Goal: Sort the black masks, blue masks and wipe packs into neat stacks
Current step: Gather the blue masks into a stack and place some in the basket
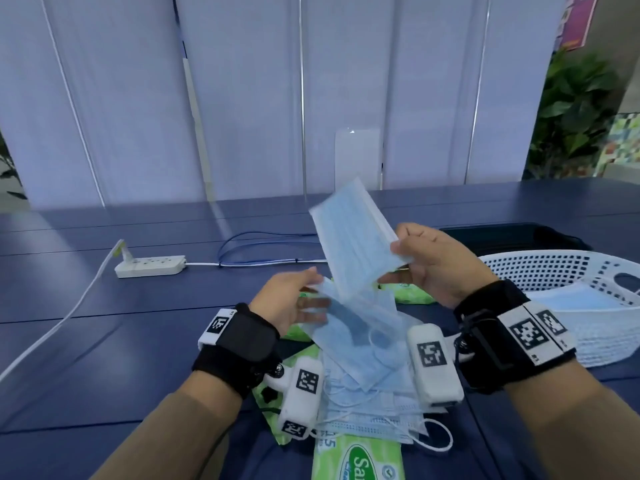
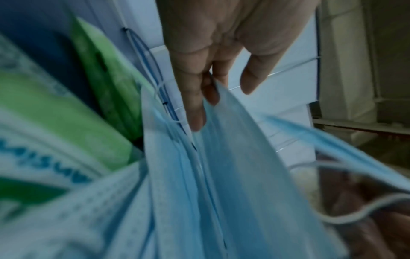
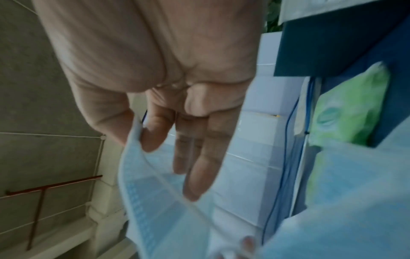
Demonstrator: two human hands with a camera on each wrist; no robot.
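Note:
My right hand (image 1: 405,258) pinches one edge of a light blue mask (image 1: 356,237) and holds it up, tilted, above the table; the thumb (image 3: 150,136) presses the edge against the fingers. My left hand (image 1: 304,296) pinches the top corner of another blue mask (image 2: 233,166), lifted off a loose pile of blue masks (image 1: 367,386) below both wrists. Green wipe packs lie around the pile: one at the near edge (image 1: 356,459), one under my left wrist (image 1: 270,403), one behind the pile (image 1: 412,294).
A white perforated basket (image 1: 540,268) at the right holds blue masks (image 1: 575,299). Behind it lies a flat black thing (image 1: 502,237), too unclear to name. A white power strip (image 1: 149,266) with cables sits at the left on the blue table (image 1: 104,341).

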